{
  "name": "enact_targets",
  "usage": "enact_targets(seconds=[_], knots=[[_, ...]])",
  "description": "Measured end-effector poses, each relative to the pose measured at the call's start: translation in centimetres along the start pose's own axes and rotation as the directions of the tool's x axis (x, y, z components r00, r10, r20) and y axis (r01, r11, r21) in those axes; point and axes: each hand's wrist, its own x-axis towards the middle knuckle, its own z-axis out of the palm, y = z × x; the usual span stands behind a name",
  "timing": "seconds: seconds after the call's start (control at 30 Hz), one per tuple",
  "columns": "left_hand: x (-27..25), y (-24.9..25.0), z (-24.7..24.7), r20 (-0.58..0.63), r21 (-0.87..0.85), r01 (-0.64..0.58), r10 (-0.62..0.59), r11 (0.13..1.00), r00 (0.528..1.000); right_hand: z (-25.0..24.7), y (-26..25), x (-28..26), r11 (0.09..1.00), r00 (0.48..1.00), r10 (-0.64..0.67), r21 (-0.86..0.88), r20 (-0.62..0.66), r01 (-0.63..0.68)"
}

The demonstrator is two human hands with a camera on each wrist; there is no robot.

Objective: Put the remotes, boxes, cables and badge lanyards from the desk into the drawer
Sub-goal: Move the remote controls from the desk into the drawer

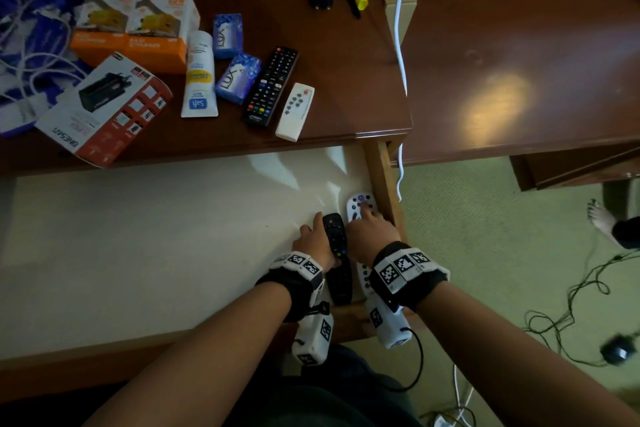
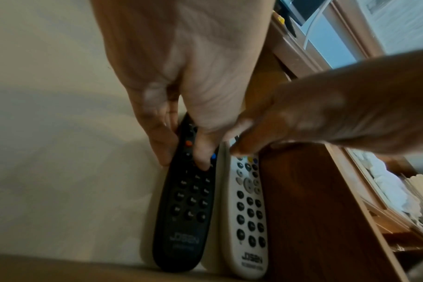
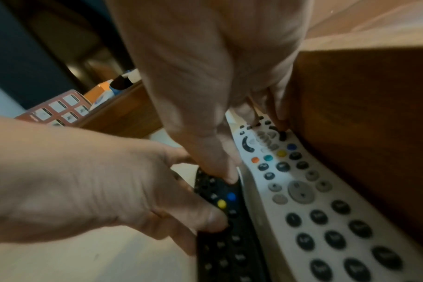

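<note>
— While both hands are in the drawer (image 1: 382,166), why so tight?
— Saves room: left hand (image 1: 317,241) pinches the black remote (image 1: 336,253) beside the white remote (image 1: 360,210), which right hand (image 1: 370,236) presses against the wall.
— And the bench (image 1: 339,45)?
— Two remotes, boxes remain.

Both forearms are bare. Each wrist wears a black strap (image 1: 290,284) topped with white blocks printed with black-and-white square markers (image 1: 401,267); a white marker-printed camera housing (image 1: 313,336) hangs beneath, the right one trailing a black cable (image 1: 420,357).
</note>
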Motion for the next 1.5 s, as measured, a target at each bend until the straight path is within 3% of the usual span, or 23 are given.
enact_targets(seconds=[0.2, 0.33, 0.4, 0.47, 0.5, 0.6, 0.67, 0.73, 0.87, 1.0, 1.07, 1.3, 1.5], knots=[[1.0, 0.5, -0.2, 0.126, 0.036, -0.06, 0.055, 0.998, 0.991, -1.8, 1.1, 0.2, 0.987, 0.971, -0.075, 0.122, -0.226, 0.104], [1.5, 0.2, -1.8, 0.121, 0.073, -0.109, 0.1, 0.991, 0.988, -3.8, 1.4, 1.4, 0.962, 0.944, -0.111, 0.205, -0.31, 0.181], [1.4, 0.3, -3.6, 0.05, 0.018, -0.084, 0.083, 0.996, 0.995, -5.2, 1.5, 2.0, 0.947, 0.923, -0.099, 0.25, -0.373, 0.203], [0.9, 0.3, -6.2, -0.135, -0.04, -0.151, 0.144, 0.988, 0.98, -6.9, 1.3, 2.1, 0.928, 0.886, -0.055, 0.303, -0.461, 0.215], [0.5, 0.6, -7.7, -0.263, -0.06, -0.205, 0.183, 0.977, 0.947, -7.8, 1.2, 2.2, 0.916, 0.856, -0.043, 0.322, -0.516, 0.24], [-0.8, 1.5, -12.5, -0.59, -0.092, -0.359, 0.239, 0.929, 0.771, -10.3, 0.3, 2.9, 0.875, 0.79, -0.04, 0.36, -0.612, 0.324], [-1.1, 2.1, -15.6, -0.699, -0.059, -0.405, 0.252, 0.912, 0.669, -11.7, -0.6, 3.8, 0.849, 0.74, -0.076, 0.345, -0.668, 0.399], [-0.9, 2.5, -18.2, -0.732, 0.014, -0.42, 0.296, 0.907, 0.614, -12.6, -1.7, 4.9, 0.859, 0.726, -0.133, 0.286, -0.675, 0.424], [0.5, 3.4, -20.7, -0.653, 0.177, -0.313, 0.349, 0.933, 0.672, -13.1, -3.9, 6.4, 0.898, 0.708, -0.261, 0.103, -0.657, 0.427], [1.6, 4.1, -20.9, -0.555, 0.268, -0.174, 0.299, 0.948, 0.776, -12.2, -5.2, 6.8, 0.924, 0.76, -0.255, 0.081, -0.598, 0.373], [1.8, 4.2, -20.6, -0.541, 0.3, -0.113, 0.266, 0.947, 0.798, -11.7, -5.1, 7.0, 0.925, 0.762, -0.242, 0.095, -0.6, 0.369], [2.5, 3.9, -19.4, -0.648, 0.331, -0.115, 0.314, 0.937, 0.694, -11.8, -3.3, 7.2, 0.927, 0.693, -0.107, 0.181, -0.713, 0.329], [2.3, 4.3, -18.2, -0.695, 0.213, -0.167, 0.269, 0.963, 0.666, -10.9, -2.0, 7.3, 0.958, 0.645, -0.011, 0.177, -0.764, 0.226]])
